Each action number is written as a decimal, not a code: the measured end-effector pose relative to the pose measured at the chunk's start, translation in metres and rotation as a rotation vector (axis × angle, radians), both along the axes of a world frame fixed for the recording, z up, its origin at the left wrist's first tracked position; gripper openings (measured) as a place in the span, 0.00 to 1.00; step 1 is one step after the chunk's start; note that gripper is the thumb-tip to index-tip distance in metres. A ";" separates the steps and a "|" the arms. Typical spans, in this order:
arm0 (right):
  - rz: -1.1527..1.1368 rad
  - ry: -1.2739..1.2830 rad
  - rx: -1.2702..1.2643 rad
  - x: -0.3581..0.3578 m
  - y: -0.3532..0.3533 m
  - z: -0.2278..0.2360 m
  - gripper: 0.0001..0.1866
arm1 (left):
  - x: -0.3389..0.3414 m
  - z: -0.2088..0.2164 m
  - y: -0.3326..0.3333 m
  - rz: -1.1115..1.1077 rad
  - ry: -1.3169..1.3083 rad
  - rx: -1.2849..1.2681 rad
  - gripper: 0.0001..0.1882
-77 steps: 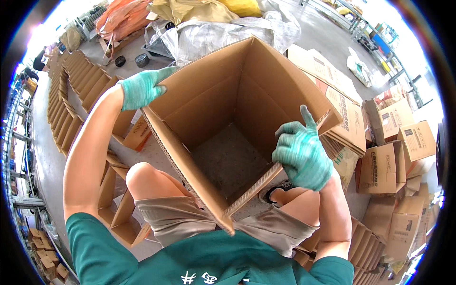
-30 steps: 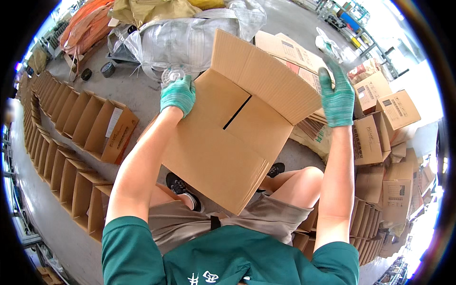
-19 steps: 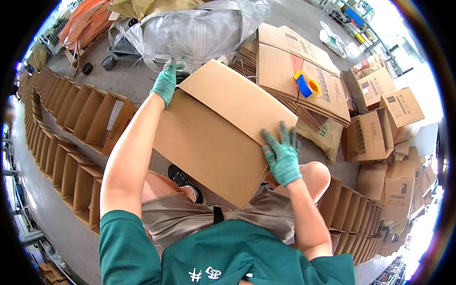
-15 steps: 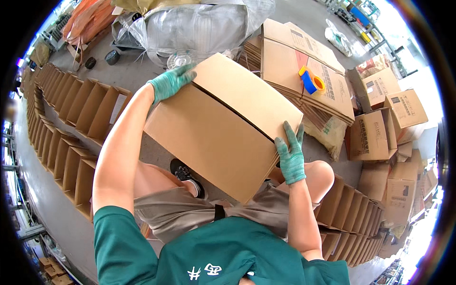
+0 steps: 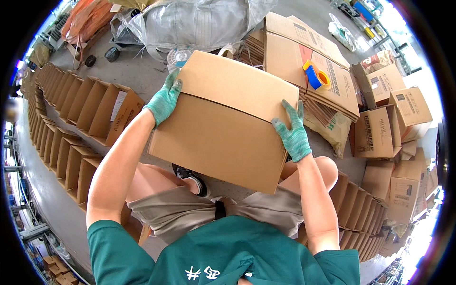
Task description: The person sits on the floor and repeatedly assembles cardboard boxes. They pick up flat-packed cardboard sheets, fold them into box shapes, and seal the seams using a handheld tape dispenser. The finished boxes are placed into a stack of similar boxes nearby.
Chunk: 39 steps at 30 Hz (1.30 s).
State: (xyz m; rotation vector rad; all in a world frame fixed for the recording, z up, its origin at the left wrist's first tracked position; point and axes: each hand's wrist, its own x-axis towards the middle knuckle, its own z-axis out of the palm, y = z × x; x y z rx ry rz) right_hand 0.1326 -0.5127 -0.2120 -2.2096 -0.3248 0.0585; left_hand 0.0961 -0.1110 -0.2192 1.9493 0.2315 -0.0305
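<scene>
A plain brown cardboard box (image 5: 216, 137) is held in front of me, above my lap, between my two gloved hands. Its two top flaps lie folded down and meet along a narrow seam. My left hand (image 5: 164, 101), in a green knit glove, grips the far left side near the seam, thumb on top. At the right side, my right hand (image 5: 292, 134) clasps the box near the other end of the seam, fingers partly spread over the edge. The undersides of both grips are hidden. A blue and yellow tape dispenser (image 5: 316, 77) rests beyond my right hand.
Flattened cartons (image 5: 285, 52) are stacked under the dispenser. Rows of open cardboard boxes (image 5: 90, 107) line the left floor, with more boxes (image 5: 354, 206) at lower right. Printed cartons (image 5: 375, 133) pile up on the right. A large silvery plastic-wrapped bundle (image 5: 199, 23) lies ahead.
The box has turned so that its seam runs closer to level, and the seam gap looks narrower. My left hand has come down slightly toward me; both hands keep their hold.
</scene>
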 end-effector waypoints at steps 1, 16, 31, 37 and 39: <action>0.008 -0.034 -0.046 0.000 -0.002 -0.002 0.37 | 0.001 -0.004 0.003 -0.020 -0.009 -0.010 0.29; 0.081 0.068 -0.002 0.001 -0.005 0.007 0.39 | 0.000 0.008 -0.001 0.037 0.155 -0.300 0.31; -0.155 -0.177 -0.785 0.262 -0.118 0.001 0.38 | 0.002 -0.013 -0.007 -0.033 -0.090 0.110 0.26; -0.155 -0.115 -1.024 0.302 -0.132 -0.070 0.39 | 0.001 -0.011 -0.010 -0.004 -0.084 0.088 0.27; -0.028 -0.200 -0.764 0.294 -0.143 -0.053 0.40 | 0.003 -0.012 -0.012 -0.007 -0.070 0.038 0.27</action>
